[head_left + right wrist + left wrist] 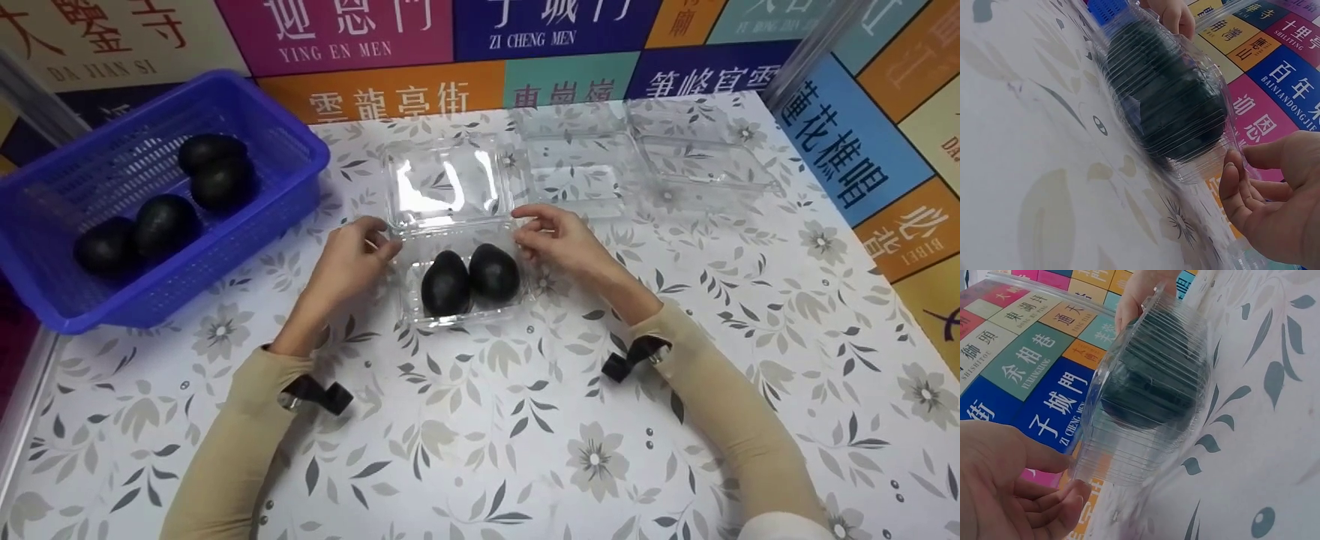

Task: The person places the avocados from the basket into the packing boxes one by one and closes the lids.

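On the desk, my left hand and right hand, fingers nearly closed, pinch opposite edges of an open clear box cradling two black ovals; it's probably light, bendy, best held there.

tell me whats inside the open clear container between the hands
Two dark egg-shaped objects sit side by side in the clear container; they cover what's directly beneath, so that can't be seen.
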{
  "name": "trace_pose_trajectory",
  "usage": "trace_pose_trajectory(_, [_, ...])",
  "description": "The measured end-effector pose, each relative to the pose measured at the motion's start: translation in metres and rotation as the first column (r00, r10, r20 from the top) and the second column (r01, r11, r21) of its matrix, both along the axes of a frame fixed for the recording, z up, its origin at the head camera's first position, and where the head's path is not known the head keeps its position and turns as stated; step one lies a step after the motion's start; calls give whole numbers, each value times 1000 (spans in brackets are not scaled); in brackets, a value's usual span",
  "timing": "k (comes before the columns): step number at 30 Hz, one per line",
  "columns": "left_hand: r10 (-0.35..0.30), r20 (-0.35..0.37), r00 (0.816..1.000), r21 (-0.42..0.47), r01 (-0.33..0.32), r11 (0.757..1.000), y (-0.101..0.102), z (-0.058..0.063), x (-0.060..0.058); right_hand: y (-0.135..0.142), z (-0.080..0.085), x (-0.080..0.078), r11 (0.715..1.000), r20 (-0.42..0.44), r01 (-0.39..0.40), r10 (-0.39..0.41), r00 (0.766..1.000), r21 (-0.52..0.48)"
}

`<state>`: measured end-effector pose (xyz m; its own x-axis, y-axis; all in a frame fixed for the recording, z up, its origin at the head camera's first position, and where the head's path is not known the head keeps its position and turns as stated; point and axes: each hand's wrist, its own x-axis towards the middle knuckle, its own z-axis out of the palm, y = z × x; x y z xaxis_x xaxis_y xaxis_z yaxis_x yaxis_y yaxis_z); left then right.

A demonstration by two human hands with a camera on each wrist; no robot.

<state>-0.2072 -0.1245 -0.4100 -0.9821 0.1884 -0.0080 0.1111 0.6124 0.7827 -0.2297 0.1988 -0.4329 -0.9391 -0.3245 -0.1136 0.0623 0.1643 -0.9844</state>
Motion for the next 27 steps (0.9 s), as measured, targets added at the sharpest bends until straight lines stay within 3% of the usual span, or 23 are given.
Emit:
trace_pose_trajectory(8, [48, 45, 998, 156, -54, 986, -1, -5, -1, 1, -2, 1, 998, -18, 15, -16, 1000, -69])
trace_pose_trajectory(18, [44, 49, 998, 268, -56, 962, 1, -10, 0, 0, -5, 2, 984, -40, 34, -41, 998, -175])
trace_pose_trajectory(21, [43, 32, 999, 264, -50, 963, 1, -10, -1, -1, -5, 2, 986, -62, 47, -58, 996, -161])
trace_pose_trajectory(27, [17, 48, 999, 295, -30, 955, -1, -8, -2, -1, -4, 1, 996, -118, 77, -82, 990, -41])
